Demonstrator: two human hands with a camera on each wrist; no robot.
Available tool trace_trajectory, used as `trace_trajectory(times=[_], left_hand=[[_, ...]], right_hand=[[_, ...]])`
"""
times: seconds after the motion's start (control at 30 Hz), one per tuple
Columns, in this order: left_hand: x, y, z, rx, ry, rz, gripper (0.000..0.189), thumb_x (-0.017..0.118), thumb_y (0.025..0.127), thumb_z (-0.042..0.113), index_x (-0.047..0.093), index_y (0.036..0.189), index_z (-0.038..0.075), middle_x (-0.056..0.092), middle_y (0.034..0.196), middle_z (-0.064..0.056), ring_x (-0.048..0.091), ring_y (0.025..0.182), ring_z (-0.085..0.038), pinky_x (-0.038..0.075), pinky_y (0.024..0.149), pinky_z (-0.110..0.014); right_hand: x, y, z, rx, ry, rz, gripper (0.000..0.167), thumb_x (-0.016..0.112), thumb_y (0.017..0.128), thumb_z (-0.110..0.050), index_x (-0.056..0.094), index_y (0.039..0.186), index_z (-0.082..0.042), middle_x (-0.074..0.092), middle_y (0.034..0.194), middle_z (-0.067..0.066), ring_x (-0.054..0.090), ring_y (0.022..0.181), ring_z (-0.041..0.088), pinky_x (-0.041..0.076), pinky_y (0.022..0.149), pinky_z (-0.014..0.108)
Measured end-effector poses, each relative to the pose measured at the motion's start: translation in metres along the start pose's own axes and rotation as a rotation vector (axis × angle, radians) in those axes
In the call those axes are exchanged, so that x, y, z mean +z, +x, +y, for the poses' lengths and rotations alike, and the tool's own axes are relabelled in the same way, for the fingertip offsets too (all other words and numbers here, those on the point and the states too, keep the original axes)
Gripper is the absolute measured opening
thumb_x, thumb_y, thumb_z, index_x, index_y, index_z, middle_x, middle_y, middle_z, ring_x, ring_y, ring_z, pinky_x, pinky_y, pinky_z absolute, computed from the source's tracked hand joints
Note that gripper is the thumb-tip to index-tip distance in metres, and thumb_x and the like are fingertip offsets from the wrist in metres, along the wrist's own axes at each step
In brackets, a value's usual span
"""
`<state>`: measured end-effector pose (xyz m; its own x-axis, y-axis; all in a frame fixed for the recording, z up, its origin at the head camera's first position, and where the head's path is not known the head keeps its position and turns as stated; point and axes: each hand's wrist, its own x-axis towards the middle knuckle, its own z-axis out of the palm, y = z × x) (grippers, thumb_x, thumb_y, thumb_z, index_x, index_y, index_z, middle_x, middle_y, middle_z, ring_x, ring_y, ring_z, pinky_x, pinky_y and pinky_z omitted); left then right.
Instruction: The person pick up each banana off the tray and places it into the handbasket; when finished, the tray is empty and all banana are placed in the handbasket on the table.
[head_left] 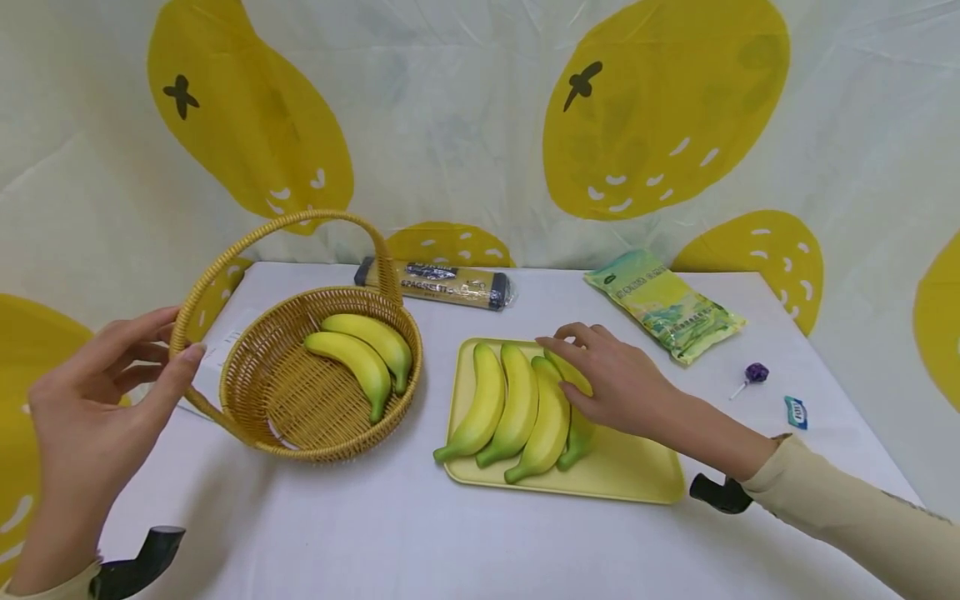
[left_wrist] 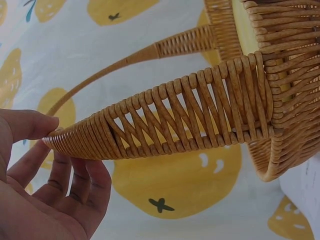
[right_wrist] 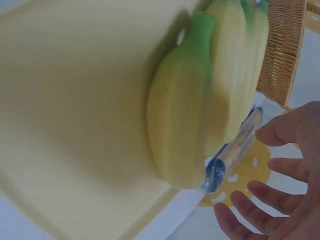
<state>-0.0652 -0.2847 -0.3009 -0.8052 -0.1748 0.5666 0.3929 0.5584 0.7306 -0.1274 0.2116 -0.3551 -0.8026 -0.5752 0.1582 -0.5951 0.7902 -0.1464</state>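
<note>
Head view: left hand (head_left: 101,392) pinches the handle (head_left: 307,216) of the basket (head_left: 300,417), which stands at nine o'clock from the tray (head_left: 637,467) and contains two bananas (head_left: 360,358); right hand (head_left: 611,375) is over the rightmost of four bananas (head_left: 517,400) on the tray. Left wrist view: the pinch is narrow. Right wrist view: right hand's grip is wide, at the nearest banana's four o'clock.

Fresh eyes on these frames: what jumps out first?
Probably the wicker basket at left, two bananas inside, its handle held by the left hand. Next, four bananas on the yellow tray, with the right hand at the rightmost. Behind, big yellow fruit prints.
</note>
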Motion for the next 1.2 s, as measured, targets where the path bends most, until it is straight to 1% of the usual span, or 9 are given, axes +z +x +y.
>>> trace_trajectory(times=[0.17, 0.27, 0.33, 0.47, 0.6, 0.7, 0.87, 1.07, 1.2], left_hand=[[0.000, 0.000, 0.001, 0.007, -0.007, 0.002, 0.047, 0.077, 0.083, -0.019, 0.072, 0.129, -0.007, 0.074, 0.111, -0.010, 0.065, 0.086, -0.016, 0.055, 0.083, -0.012], [0.001, -0.001, 0.003, 0.007, -0.006, 0.002, 0.047, 0.077, 0.084, -0.018, 0.072, 0.129, -0.007, 0.074, 0.111, -0.009, 0.065, 0.086, -0.016, 0.055, 0.083, -0.012], [0.002, -0.001, 0.005, 0.010, -0.003, 0.002, 0.046, 0.077, 0.084, -0.018, 0.072, 0.129, -0.007, 0.073, 0.111, -0.012, 0.065, 0.085, -0.016, 0.055, 0.083, -0.013], [0.001, -0.001, 0.009, 0.000, 0.023, -0.001, 0.046, 0.076, 0.085, -0.018, 0.072, 0.130, -0.007, 0.072, 0.112, -0.017, 0.065, 0.086, -0.017, 0.055, 0.083, -0.014], [0.001, 0.000, 0.011, -0.015, 0.039, -0.005, 0.047, 0.076, 0.086, -0.017, 0.071, 0.131, -0.006, 0.070, 0.113, -0.023, 0.065, 0.085, -0.016, 0.056, 0.083, -0.014], [0.001, 0.000, 0.011, -0.014, 0.035, -0.004, 0.046, 0.076, 0.085, -0.017, 0.072, 0.130, -0.007, 0.071, 0.112, -0.021, 0.065, 0.085, -0.016, 0.056, 0.083, -0.014], [0.002, -0.001, 0.009, 0.007, 0.011, 0.008, 0.045, 0.077, 0.085, -0.017, 0.072, 0.129, -0.006, 0.073, 0.110, -0.014, 0.065, 0.085, -0.016, 0.055, 0.083, -0.013], [0.002, -0.002, 0.009, 0.001, 0.032, 0.005, 0.046, 0.076, 0.086, -0.016, 0.072, 0.130, -0.005, 0.072, 0.109, -0.016, 0.065, 0.086, -0.017, 0.055, 0.083, -0.013], [0.002, -0.002, 0.010, 0.007, 0.040, -0.001, 0.046, 0.076, 0.086, -0.016, 0.072, 0.131, -0.005, 0.071, 0.109, -0.017, 0.065, 0.087, -0.016, 0.055, 0.084, -0.013]], right_hand=[[0.011, -0.011, 0.006, 0.008, 0.003, 0.026, 0.063, 0.080, 0.091, -0.016, 0.059, 0.150, -0.014, 0.059, 0.134, 0.013, 0.060, 0.108, 0.034, 0.057, 0.064, 0.041], [0.018, -0.018, 0.007, 0.025, 0.021, 0.050, 0.069, 0.079, 0.092, -0.016, 0.053, 0.155, -0.013, 0.057, 0.137, 0.016, 0.059, 0.112, 0.037, 0.059, 0.068, 0.047], [0.021, -0.022, 0.007, 0.039, 0.038, 0.062, 0.073, 0.078, 0.092, -0.016, 0.048, 0.158, -0.013, 0.054, 0.139, 0.017, 0.057, 0.115, 0.039, 0.059, 0.070, 0.050], [0.026, -0.028, 0.006, 0.058, 0.046, 0.082, 0.078, 0.078, 0.091, -0.016, 0.044, 0.161, -0.014, 0.053, 0.140, 0.018, 0.056, 0.116, 0.040, 0.058, 0.065, 0.049], [0.030, -0.033, 0.005, 0.091, 0.058, 0.075, 0.080, 0.079, 0.090, -0.018, 0.042, 0.162, -0.016, 0.053, 0.140, 0.018, 0.055, 0.121, 0.042, 0.058, 0.060, 0.047], [0.033, -0.036, 0.005, 0.118, 0.075, 0.060, 0.082, 0.079, 0.090, -0.021, 0.042, 0.162, -0.015, 0.052, 0.141, 0.018, 0.054, 0.123, 0.041, 0.056, 0.058, 0.043], [0.038, -0.036, 0.005, 0.137, 0.080, 0.041, 0.080, 0.077, 0.088, -0.023, 0.045, 0.161, -0.014, 0.052, 0.141, 0.017, 0.054, 0.119, 0.039, 0.053, 0.059, 0.036], [0.039, -0.036, 0.004, 0.166, 0.062, 0.017, 0.080, 0.074, 0.085, -0.017, 0.046, 0.160, -0.012, 0.050, 0.144, 0.021, 0.054, 0.120, 0.043, 0.056, 0.062, 0.042], [0.040, -0.037, 0.005, 0.175, 0.050, 0.009, 0.078, 0.074, 0.085, -0.015, 0.047, 0.159, -0.010, 0.049, 0.146, 0.023, 0.054, 0.121, 0.044, 0.057, 0.061, 0.044]])
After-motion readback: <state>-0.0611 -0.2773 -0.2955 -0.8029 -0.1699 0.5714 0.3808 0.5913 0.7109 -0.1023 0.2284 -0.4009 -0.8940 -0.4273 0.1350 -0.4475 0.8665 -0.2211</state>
